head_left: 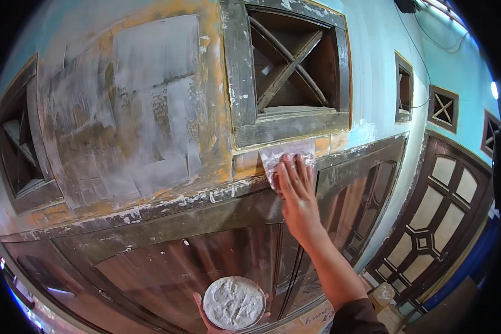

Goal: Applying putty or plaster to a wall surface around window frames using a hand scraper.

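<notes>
My right hand is closed on a flat, smeared putty spreader, fingers lying along its face. The spreader's wide edge is against the narrow strip of wall below the crossed-bar vent window and above the dark wooden door frame. Low in the view, my left hand holds a round container of white putty from beneath, fingers showing on both its sides. The putty's surface is lumpy and scored. To the left of the vent, grey-white filler is spread in uneven patches over a brown and orange wall.
Brown double doors with reflective panes stand right below the work area. Another vent window is at the left. A panelled door stands at the right, a lidded tub on the floor near it. Cables hang along the turquoise wall.
</notes>
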Available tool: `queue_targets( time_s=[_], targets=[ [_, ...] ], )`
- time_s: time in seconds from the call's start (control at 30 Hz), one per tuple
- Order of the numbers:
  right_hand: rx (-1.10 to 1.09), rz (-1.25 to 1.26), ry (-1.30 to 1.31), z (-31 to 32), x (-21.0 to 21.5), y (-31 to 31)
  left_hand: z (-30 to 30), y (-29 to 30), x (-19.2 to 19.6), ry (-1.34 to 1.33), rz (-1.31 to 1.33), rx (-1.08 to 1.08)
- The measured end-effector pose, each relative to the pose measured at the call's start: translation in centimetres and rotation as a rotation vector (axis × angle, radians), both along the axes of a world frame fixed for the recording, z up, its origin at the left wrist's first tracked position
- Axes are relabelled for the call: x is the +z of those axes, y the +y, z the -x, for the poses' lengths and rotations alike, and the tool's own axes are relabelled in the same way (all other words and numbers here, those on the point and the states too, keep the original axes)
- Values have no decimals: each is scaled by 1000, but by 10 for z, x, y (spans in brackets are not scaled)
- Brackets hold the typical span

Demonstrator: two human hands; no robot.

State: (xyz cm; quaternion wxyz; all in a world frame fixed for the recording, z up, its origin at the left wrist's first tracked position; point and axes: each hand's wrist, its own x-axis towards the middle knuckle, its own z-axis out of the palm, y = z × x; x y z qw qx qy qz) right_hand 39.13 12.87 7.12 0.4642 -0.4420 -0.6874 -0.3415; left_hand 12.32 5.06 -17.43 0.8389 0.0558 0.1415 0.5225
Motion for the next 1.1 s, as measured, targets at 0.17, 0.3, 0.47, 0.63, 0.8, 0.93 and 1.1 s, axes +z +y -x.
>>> queue_targets(
  time_s=[0.17,0.3,0.47,0.63,0.8,0.93,1.1],
  targets=[
    [25,9,-1,-9,-24,-11,-7,5,7,-54,-59,-51],
    [-27,-70,49,-21,7,-19,-6,3,11,-83,-89,-85],
    [16,35,21,-27,-13,-7,-8,3,18,-121,-125,-135],
    [-22,-52,34,-39,-8,-20,-8,3,28,-160,-170,-162],
    [-46,-13,55,-49,-4,1,-12,0,42,-190,-203,-228],
    [-22,50,24,-56,-29,-8,-16,-4,48,-223,-231,-255],
    [-84,-64,34,-71,12,-16,-19,-9,59,-253,-256,-306]
  ],
)
